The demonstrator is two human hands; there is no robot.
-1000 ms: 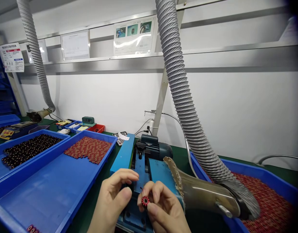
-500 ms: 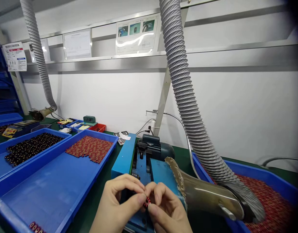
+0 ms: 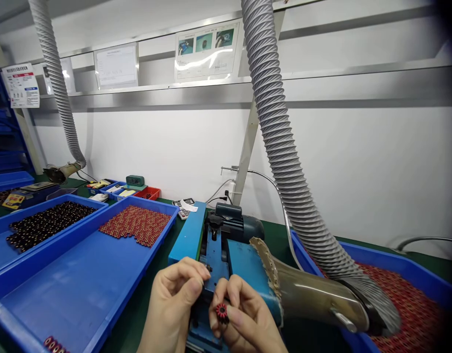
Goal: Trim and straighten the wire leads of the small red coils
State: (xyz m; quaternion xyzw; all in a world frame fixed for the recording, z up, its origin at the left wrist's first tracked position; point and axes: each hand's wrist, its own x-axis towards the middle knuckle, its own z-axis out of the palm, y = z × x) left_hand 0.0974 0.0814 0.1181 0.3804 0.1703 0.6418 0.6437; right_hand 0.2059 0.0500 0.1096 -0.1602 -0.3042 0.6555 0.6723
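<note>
Between thumb and fingers of my right hand point(image 3: 244, 311) is a small red-and-black slotted rotor core point(image 3: 221, 312), its toothed round end facing me. My left hand point(image 3: 176, 294) is beside it to the left, thumb and fingertips pinched together; whatever they may hold is too small or hidden to make out. Both hands are in front of a blue belt machine point(image 3: 189, 235) with a dark motor point(image 3: 240, 226). Left of the machine, a long blue tray point(image 3: 75, 279) carries a block of red cores point(image 3: 138, 224) and a few more at its near end.
A metal suction nozzle point(image 3: 317, 294) on a grey ribbed hose point(image 3: 273, 113) lies right of the machine. Behind it a blue bin point(image 3: 373, 252) holds many red pieces. At far left, another blue tray point(image 3: 0, 255) holds black cores point(image 3: 51, 223). A clock point(image 3: 135, 180) sits behind.
My hands have moved apart. The left hand has drawn off the core, a little to the left; the right hand keeps the core, now more fully in view.
</note>
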